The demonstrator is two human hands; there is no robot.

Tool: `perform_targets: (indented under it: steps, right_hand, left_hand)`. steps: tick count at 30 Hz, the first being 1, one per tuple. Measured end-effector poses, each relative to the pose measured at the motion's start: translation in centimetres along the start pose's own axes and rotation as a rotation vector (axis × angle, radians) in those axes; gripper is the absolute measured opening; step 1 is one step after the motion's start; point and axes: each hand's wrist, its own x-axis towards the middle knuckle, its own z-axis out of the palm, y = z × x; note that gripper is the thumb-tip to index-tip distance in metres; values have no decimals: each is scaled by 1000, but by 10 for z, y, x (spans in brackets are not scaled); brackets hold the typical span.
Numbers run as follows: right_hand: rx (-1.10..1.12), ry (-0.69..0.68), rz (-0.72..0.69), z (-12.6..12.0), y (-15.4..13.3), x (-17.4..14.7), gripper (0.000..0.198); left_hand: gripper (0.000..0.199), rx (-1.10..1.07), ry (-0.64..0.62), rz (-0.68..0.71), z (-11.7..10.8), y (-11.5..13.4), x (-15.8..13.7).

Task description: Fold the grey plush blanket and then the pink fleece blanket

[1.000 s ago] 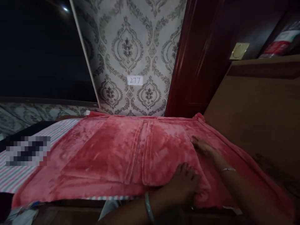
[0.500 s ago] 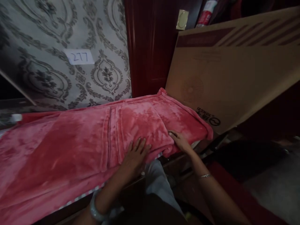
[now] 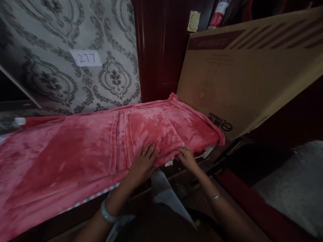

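Observation:
A pink plush blanket (image 3: 83,144) lies spread along a low surface, with a folded section at its middle right. My left hand (image 3: 143,164) rests flat on the folded section near its front edge, fingers spread, with a pale bangle on the wrist. At the front right corner of that fold, my right hand (image 3: 188,158) has its fingers closed on the blanket's edge. The fingertips there are partly hidden by the cloth. A thin bracelet (image 3: 216,197) sits on the right wrist.
A large cardboard box panel (image 3: 242,77) leans at the right behind the blanket. Patterned wallpaper with a paper marked 277 (image 3: 87,58) and a dark red panel (image 3: 158,50) stand behind. A bottle (image 3: 219,15) is at the top. A grey fluffy item (image 3: 295,188) lies lower right.
My right hand has moved slightly left and down along the fold's corner, and the front edge there lies differently. My left hand stays flat on the blanket. The view has shifted a little.

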Motion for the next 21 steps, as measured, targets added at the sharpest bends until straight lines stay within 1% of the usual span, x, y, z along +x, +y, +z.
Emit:
perform_targets:
  steps: [3,5,7,10,13,15,17,19,20,21]
  right_hand:
    - [36,87,-107,-21,-5,2,37]
    - [7,86,-192,-32,-8,-1,37]
    - [-13,59,-224,-37,-9,-8,36]
    - [8,40,-162,-37,-9,-21,30]
    - [69,-40,-35,-46,-14,-27,27]
    - [91,-41,50,-56,-22,-23,29]
    - [65,68,103,-62,-33,-13,32]
    - [40,183,83,-60,-48,1,33]
    - [47,204,44,-54,-58,9,32]
    - [65,198,-6,-46,-68,17,32]
  left_hand:
    - [68,3,17,-5,2,0,-2]
    - [72,17,30,0,5,-1,-4]
    - [75,28,41,22,10,-3,-7]
    - [73,28,45,58,15,-4,-11]
    - [66,10,35,45,13,2,-15]
    - [62,-35,49,32,4,9,-22]
    - [58,-116,79,54,-10,15,-32]
    - [53,-179,138,78,-28,14,-47]
    - [51,-181,188,71,-38,9,-56]
    - [50,-159,249,42,-47,0,-66]
